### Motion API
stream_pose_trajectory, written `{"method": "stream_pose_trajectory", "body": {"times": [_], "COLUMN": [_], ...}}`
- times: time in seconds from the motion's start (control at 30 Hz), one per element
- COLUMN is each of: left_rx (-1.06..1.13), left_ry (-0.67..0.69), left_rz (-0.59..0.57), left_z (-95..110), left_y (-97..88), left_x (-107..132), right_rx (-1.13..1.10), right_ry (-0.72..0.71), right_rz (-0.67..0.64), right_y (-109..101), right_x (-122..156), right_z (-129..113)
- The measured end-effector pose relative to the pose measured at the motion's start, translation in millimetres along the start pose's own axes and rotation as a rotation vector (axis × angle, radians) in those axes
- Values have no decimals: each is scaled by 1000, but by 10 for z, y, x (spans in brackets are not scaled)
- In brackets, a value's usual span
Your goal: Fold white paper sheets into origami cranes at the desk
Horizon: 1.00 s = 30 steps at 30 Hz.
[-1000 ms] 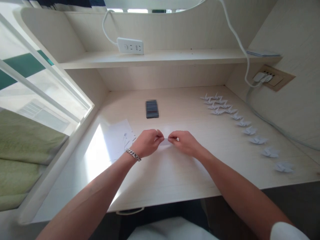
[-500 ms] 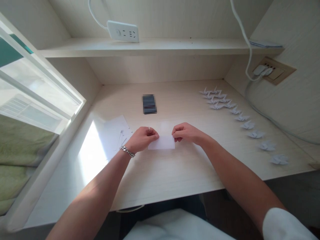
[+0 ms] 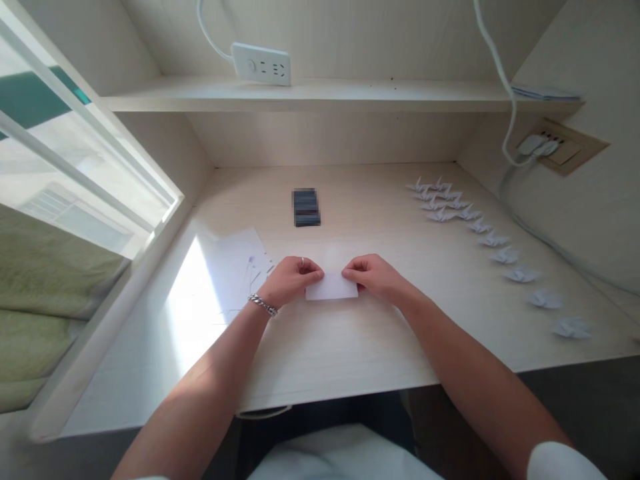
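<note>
A small white sheet of paper (image 3: 332,288) is held just above or on the desk between both hands; which of the two I cannot tell. My left hand (image 3: 295,277), with a ring and a chain bracelet on the wrist, pinches its upper left part between thumb and fingers. At the upper right part, my right hand (image 3: 373,275) pinches the same paper, thumb on top. The fingers under the paper are partly hidden. Larger white paper (image 3: 233,257) with thin dark scraps on it lies left of my left hand.
Several folded paper cranes (image 3: 480,225) stand in rows along the desk's right side. A dark blurred rectangular object (image 3: 306,207) lies beyond my hands. A white power strip (image 3: 261,64) rests on the shelf (image 3: 340,105). Cables run from a wall socket (image 3: 567,147) at the right.
My right hand has slid slightly inward along the paper's upper edge, closer to my left hand. The whole view has shifted a little, so the desk appears farther right.
</note>
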<state>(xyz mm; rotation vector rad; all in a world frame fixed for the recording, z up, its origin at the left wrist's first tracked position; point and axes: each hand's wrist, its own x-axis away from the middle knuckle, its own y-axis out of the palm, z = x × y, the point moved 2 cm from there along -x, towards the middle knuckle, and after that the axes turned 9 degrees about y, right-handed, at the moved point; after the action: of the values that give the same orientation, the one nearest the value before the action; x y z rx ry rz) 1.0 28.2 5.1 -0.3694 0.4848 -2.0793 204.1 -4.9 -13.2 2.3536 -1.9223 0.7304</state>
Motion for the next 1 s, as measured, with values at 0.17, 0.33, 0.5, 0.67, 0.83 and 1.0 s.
{"method": "stream_pose_trajectory", "body": {"times": [0.17, 0.33, 0.5, 0.67, 0.83, 1.0], "left_rx": [41, -6, -87, 201, 240, 165], "left_ry": [-53, -5, 32, -7, 60, 151], "left_rz": [-87, -97, -36, 78, 198, 199], "left_z": [-40, 0, 42, 64, 131, 145], "left_y": [-44, -54, 3, 109, 234, 337], "left_x": [37, 68, 66, 102, 141, 173], "right_rx": [53, 43, 104, -134, -213, -275], "right_ry": [-1, 28, 5, 9, -44, -167], "right_rz": [9, -73, -58, 107, 106, 56], "right_y": [-63, -42, 44, 12, -10, 64], "right_x": [38, 57, 83, 52, 93, 155], "right_z": [16, -4, -59, 3, 4, -53]}}
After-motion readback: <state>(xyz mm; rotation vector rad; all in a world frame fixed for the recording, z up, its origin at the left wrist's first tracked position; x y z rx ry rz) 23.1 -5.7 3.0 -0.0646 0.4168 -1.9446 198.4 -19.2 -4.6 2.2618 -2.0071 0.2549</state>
